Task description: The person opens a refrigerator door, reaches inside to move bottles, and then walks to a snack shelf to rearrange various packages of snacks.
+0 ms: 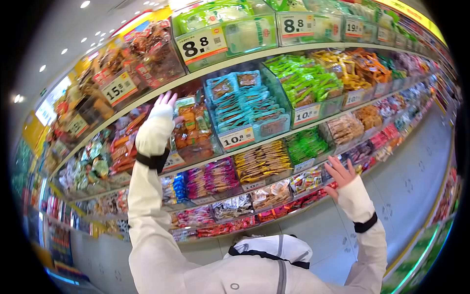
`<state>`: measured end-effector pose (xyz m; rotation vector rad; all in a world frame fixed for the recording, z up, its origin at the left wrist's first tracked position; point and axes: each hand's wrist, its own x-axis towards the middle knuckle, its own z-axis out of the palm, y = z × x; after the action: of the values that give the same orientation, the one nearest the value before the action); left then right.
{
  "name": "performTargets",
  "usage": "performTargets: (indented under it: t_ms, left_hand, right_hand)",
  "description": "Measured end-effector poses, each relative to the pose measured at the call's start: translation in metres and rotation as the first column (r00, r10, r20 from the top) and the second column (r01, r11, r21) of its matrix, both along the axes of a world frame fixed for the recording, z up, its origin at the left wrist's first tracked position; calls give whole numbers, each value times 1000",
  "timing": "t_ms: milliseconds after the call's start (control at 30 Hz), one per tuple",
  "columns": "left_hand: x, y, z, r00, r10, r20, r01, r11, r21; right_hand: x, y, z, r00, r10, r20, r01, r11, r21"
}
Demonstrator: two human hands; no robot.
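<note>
My left hand is raised at the shelf edge on the left, fingers stretched upward and nothing in them. It overlaps the side of a clear bin of orange-brown packaged snacks; a white cuff covers most of the palm. To its right stands a bin of blue snack packets with a 10.8 price tag. My right hand is spread in front of the lower shelves, also holding nothing. Nearest to it in view are green packets and a bin of colourful small packets.
Tiered shelves of clear bins run across the view, with bright green packets, yellow packets and purple packets. A shelf rail crosses above my left hand. Grey tiled floor lies right; another shelf borders it.
</note>
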<state>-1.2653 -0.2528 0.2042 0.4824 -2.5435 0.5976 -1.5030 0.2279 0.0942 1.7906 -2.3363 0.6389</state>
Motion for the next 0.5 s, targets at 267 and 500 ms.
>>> performTargets:
  t_ms: [267, 500]
  left_hand:
    - [-18, 2, 5, 847, 15, -531, 252, 869, 426]
    - [-29, 54, -10, 300, 585, -754, 658, 445, 607]
  right_hand:
    - [-46, 29, -32, 986, 153, 69, -157, 987, 42]
    - [-62, 17, -28, 966, 219, 136, -229, 972, 61]
